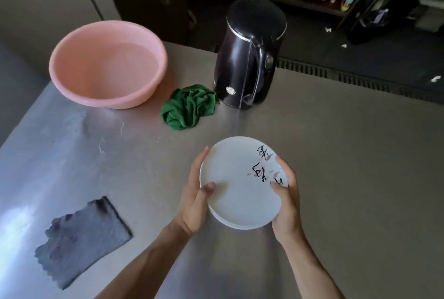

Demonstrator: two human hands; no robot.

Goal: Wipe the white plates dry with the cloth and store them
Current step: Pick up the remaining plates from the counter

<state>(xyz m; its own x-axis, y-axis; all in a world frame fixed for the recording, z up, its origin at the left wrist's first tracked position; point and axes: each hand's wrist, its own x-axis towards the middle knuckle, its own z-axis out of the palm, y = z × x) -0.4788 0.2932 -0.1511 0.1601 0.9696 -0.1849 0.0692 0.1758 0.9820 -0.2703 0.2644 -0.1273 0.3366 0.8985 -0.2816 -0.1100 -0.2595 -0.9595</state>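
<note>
Head view: a stack of white plates (237,185) sits between both hands over the middle of the desk (336,154), towards its near edge. The top plate carries black brush lettering and pink petals on its right side. The left hand (195,200) grips the stack's left rim, thumb curled onto the top face and fingers wrapped under the edge. The right hand (287,200) grips the right rim the same way, its thumb on the lettering. Whether the stack rests on the desk or is held just above it cannot be told.

Neither hand holds a cloth. A grey cloth (83,238) lies spread flat near the desk's near-left corner, well apart from the plates. A green cloth (189,106) lies crumpled further back, just beside a black kettle (249,58) at the far edge. A pink basin (108,104) holding water stands at the far-left corner.

With the plates gathered into one pile, gripped on both sides, and the cloths lying loose, this looks like the storing step rather than the wiping. The top face shows no drops that can be made out. The next move calls for keeping the pile level and both grips firm so the plates do not slide on each other. No storage place shows on the desk, so the pile likely has to be carried off it.
</note>
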